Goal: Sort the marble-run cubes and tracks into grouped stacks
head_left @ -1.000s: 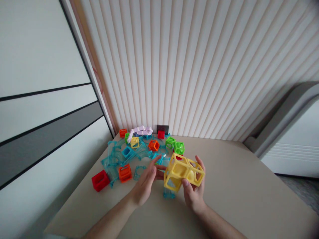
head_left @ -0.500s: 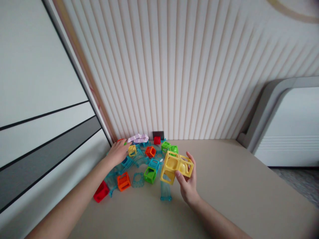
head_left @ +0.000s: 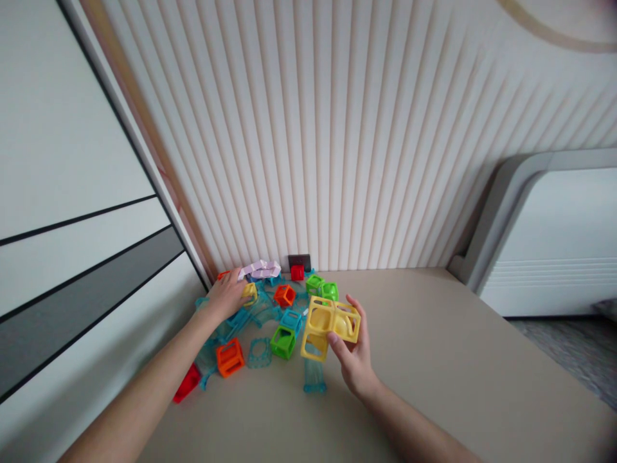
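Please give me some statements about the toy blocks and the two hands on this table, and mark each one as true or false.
1. The right hand holds a yellow block assembly above the table. True.
2. The left hand rests flat on bare table, away from the toys. False: it reaches into the pile, at a small yellow cube.
3. A green cube lies on the table left of the yellow assembly. True.
4. The orange cube sits on top of the yellow assembly. False: it lies on the table near the left forearm.
5. The toys lie near a ribbed wall. True.
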A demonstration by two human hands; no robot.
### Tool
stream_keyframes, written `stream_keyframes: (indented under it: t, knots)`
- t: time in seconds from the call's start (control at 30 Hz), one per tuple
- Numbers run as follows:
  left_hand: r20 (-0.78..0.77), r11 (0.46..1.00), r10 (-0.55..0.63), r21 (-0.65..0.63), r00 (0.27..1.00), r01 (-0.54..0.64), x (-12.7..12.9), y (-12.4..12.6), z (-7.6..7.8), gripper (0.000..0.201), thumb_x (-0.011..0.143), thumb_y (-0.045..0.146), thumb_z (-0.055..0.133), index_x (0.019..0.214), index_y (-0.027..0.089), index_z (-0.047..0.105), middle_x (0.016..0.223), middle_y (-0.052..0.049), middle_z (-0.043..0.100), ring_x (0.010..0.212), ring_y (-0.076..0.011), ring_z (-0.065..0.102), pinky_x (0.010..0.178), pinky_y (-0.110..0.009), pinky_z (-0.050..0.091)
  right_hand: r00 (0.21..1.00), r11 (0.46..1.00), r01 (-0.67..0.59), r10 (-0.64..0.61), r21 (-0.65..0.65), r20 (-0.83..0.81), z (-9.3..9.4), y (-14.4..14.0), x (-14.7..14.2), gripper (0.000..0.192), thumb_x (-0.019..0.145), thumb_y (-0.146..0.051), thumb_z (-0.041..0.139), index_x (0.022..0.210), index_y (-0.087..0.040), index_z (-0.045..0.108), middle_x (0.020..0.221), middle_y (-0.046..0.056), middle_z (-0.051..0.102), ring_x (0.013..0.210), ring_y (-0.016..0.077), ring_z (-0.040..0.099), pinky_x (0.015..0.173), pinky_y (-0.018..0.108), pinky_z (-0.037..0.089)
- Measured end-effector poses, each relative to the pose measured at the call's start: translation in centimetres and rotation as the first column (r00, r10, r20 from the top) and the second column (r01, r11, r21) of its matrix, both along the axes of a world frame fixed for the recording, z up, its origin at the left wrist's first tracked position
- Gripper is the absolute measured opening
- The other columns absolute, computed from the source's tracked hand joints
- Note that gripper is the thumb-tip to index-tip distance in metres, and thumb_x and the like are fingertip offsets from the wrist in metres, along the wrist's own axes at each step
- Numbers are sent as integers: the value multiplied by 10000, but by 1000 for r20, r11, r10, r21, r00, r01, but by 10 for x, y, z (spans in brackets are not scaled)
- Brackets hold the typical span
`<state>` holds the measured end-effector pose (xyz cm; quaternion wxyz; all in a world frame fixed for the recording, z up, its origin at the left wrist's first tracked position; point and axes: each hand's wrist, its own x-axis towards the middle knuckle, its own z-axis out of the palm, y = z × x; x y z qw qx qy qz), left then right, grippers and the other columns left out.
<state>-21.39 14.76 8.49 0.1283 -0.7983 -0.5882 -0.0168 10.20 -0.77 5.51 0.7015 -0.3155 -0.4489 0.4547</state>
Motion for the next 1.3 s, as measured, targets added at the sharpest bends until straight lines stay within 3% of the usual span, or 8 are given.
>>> stream_keyframes:
  t: [0.1, 0.23, 0.47, 0.93, 1.3]
  knots:
    - [-12, 994, -63, 86, 998, 63, 0, -5, 3, 286, 932, 388, 583, 1078, 183, 718, 1558, -164, 412, 1418, -344, 394, 1142, -460, 326, 999, 999, -34, 34, -14, -14, -3, 1, 0, 759, 824, -440, 779, 1438, -311, 352, 1218, 77, 653, 1048, 260, 680, 896, 386, 576]
    - [-62, 974, -130, 181, 990, 139, 0, -8, 5, 283, 923, 432, 602, 1035, 204, 728, 1426, -150, 545, 1292, -341, 487, 1039, -467, 405, 998, 998, -53, 53, -39, -22, -5, 1, -1, 764, 820, -426, 786, 1439, -304, 356, 1214, 79, 661, 1055, 262, 681, 897, 385, 575]
    - [-80, 976, -123, 171, 989, 135, -1, -3, -2, 308, 911, 459, 619, 1039, 191, 701, 1155, -130, 642, 1080, -309, 572, 935, -423, 431, 996, 992, -81, 78, -93, -37, -5, 5, -2, 709, 809, -424, 799, 1389, -297, 411, 1189, 61, 677, 1034, 244, 688, 896, 368, 576]
    - [-93, 976, -141, 152, 986, 154, -3, -6, -2, 333, 959, 503, 546, 1063, 213, 671, 1126, -128, 682, 1106, -319, 551, 903, -422, 376, 992, 984, -130, 128, -126, -22, -5, 6, -2, 712, 804, -433, 801, 1389, -294, 419, 1152, 54, 676, 1016, 239, 687, 887, 363, 574]
    - [7, 979, -144, 150, 990, 141, 8, -9, 4, 315, 944, 482, 557, 1073, 226, 689, 1014, -142, 747, 1093, -332, 586, 936, -449, 370, 988, 981, -151, 152, -126, 2, -5, 5, -2, 702, 821, -437, 787, 1397, -302, 410, 1168, 60, 667, 1010, 251, 683, 887, 390, 574]
